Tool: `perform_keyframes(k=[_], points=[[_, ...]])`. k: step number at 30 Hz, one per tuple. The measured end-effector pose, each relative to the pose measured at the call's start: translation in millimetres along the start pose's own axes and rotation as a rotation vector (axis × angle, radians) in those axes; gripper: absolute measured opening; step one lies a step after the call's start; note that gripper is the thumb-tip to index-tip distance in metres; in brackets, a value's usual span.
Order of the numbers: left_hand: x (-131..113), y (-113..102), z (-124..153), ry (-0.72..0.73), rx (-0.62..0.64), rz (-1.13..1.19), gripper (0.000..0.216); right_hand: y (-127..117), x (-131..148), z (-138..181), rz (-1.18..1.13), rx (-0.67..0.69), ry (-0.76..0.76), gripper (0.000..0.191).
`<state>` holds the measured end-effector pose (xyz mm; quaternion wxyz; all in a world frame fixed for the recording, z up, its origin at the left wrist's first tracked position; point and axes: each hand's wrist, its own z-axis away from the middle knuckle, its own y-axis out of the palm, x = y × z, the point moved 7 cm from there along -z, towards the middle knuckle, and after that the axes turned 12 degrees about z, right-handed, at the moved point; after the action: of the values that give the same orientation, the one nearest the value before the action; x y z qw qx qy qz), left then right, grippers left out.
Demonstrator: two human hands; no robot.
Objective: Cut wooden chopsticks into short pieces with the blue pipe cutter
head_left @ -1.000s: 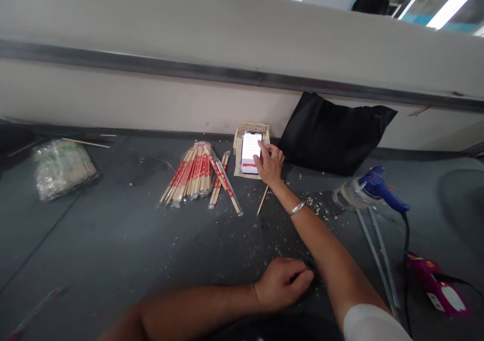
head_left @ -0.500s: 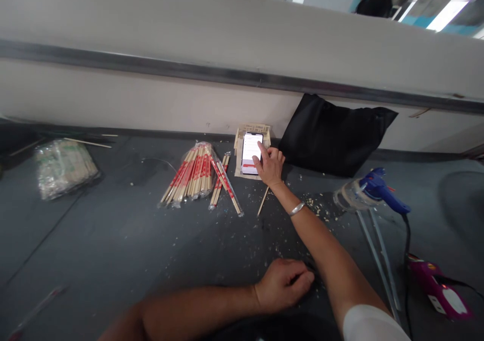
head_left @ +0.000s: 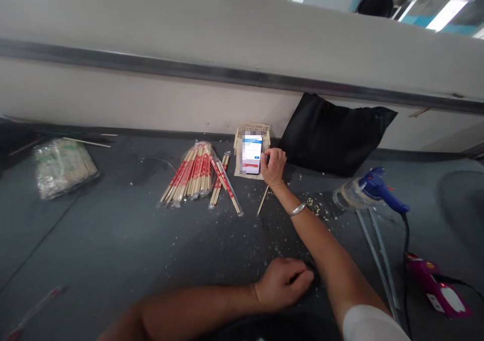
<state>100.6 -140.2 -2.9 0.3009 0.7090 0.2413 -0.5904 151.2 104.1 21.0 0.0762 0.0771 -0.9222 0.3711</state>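
Observation:
A phone (head_left: 252, 154) with a lit screen leans on a small stand built of pale wooden sticks (head_left: 257, 127). At its right edge is my right hand (head_left: 275, 165), fingers curled in and thumb close to the screen, with nothing seen in them. A silver bangle (head_left: 297, 209) circles that wrist. My left hand (head_left: 284, 284) lies in a loose fist on the dark tabletop near my body, and I see nothing in it. Below the right hand lies a single stick (head_left: 263, 201). To the left are wrapped chopsticks (head_left: 192, 174) with red bands.
A plastic bag of sticks (head_left: 64, 169) lies far left. Behind my right hand a black bag (head_left: 336, 134) leans against the wall. Wood bits (head_left: 319, 207) are scattered on the table. At right are a blue glue gun (head_left: 381, 187) on a clear jar, glue sticks (head_left: 378, 255) and a purple power box (head_left: 438, 288).
My right hand has drawn back from the screen to the phone's right edge, its pointing finger now curled. The screen content has changed. My left hand has stayed put.

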Motion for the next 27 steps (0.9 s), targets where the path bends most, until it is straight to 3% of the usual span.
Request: perform_keyframes(k=[8, 15, 27], points=[[1.1, -0.6, -1.0, -0.015, 0.007, -0.001, 0.054, 2.3, -2.6, -1.0, -0.018, 0.040, 0.015, 0.019], [-1.6, -1.7, -0.9, -0.011, -0.002, 0.004, 0.051, -6.9, 10.3, 3.9, -0.007, 0.100, -0.192, 0.022], [-1.4, -1.0, -1.1, -0.016, 0.004, -0.015, 0.052, -5.7, 13.3, 4.1, 0.039, 0.121, -0.211, 0.029]])
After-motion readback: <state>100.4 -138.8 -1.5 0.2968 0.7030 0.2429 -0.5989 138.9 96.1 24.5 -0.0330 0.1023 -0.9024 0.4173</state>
